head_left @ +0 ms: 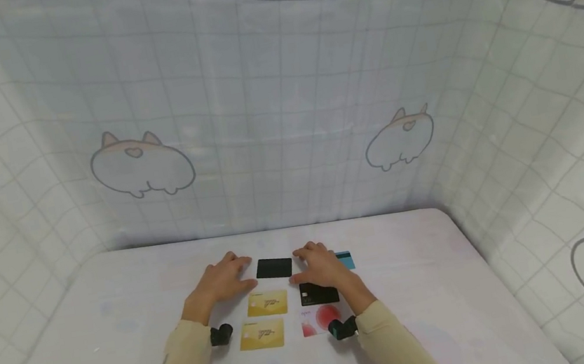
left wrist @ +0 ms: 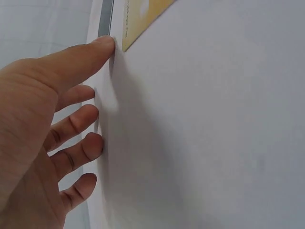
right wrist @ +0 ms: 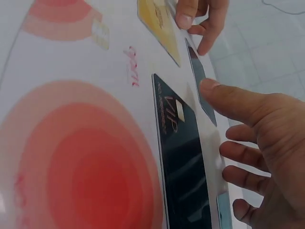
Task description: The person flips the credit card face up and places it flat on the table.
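Observation:
A plain black card [head_left: 274, 268] lies on the table between my two hands. My left hand [head_left: 221, 280] is at its left side, thumb and fingers spread apart; the left wrist view shows the thumb tip close by the card's dark edge [left wrist: 106, 19]. On the other side is my right hand [head_left: 320, 265], its thumb tip overlapping the plain card [right wrist: 202, 76] in the right wrist view. Below the right palm lies a black card printed VIP [right wrist: 183, 157]. A blue card [head_left: 346, 260] with a dark stripe is partly hidden behind the right hand.
Two gold cards [head_left: 267, 303] lie one below the other, nearer me on the left. A white card with red circles [head_left: 315, 321] is below the VIP card, partly covered by the black wrist camera [head_left: 343, 328]. A patterned cloth backdrop [head_left: 274, 146] rises behind the table.

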Action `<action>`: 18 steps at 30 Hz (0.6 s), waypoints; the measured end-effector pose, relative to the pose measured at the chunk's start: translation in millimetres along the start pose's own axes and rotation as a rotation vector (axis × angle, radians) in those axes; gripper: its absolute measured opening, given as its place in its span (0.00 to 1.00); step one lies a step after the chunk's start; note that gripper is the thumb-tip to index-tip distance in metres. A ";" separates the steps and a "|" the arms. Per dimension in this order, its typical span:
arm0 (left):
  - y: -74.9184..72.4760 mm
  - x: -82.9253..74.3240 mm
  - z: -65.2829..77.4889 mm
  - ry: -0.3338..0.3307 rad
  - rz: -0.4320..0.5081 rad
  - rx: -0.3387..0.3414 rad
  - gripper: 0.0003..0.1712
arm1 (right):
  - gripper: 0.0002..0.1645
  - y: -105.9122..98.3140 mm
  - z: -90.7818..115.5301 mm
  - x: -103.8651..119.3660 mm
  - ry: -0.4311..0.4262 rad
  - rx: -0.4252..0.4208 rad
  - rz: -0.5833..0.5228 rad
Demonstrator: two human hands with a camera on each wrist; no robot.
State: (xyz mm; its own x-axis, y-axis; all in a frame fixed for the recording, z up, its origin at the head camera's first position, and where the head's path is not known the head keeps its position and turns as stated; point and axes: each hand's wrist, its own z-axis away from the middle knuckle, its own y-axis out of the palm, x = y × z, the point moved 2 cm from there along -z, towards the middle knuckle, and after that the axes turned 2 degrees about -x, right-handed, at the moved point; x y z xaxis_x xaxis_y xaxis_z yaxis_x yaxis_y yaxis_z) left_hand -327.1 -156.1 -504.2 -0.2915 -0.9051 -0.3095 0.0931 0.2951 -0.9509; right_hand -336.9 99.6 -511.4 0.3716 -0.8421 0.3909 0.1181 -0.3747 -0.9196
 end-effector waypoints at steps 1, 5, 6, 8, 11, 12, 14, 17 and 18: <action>0.1 -0.9 -1.2 0.003 -0.003 0.002 0.37 | 0.41 0.5 -0.9 0.2 0.007 -0.001 -0.006; 2.1 -4.5 -4.9 0.010 0.000 0.009 0.35 | 0.40 4.1 -3.2 0.2 0.017 -0.012 -0.019; 2.9 -5.2 -5.8 0.014 -0.001 0.010 0.35 | 0.40 4.7 -3.6 0.3 0.019 -0.014 -0.022; 3.8 -7.1 -7.1 0.022 0.006 0.011 0.34 | 0.39 5.6 -4.2 0.3 0.024 -0.018 -0.022; 4.5 -8.8 -8.9 0.030 0.008 0.010 0.33 | 0.37 5.8 -4.9 0.9 0.039 -0.015 -0.015; 4.7 -9.0 -9.5 0.025 0.007 0.010 0.32 | 0.36 5.3 -5.0 1.1 0.042 -0.015 -0.020; 5.2 -9.4 -10.2 0.020 0.005 0.012 0.32 | 0.35 4.9 -5.2 1.6 0.050 -0.010 -0.028; 5.9 -9.8 -11.0 0.013 0.007 0.017 0.31 | 0.33 3.9 -4.6 2.4 0.054 -0.007 -0.047; 6.0 -10.1 -11.1 0.011 0.010 0.018 0.30 | 0.33 3.5 -4.4 2.5 0.054 -0.006 -0.051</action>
State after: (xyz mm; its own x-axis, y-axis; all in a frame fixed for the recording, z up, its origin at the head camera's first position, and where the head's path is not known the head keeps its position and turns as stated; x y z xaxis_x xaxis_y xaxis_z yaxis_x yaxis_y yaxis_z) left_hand -334.1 -141.8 -506.8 -0.3005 -0.8989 -0.3189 0.1131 0.2984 -0.9477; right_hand -339.6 94.5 -513.5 0.3148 -0.8414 0.4393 0.1298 -0.4204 -0.8980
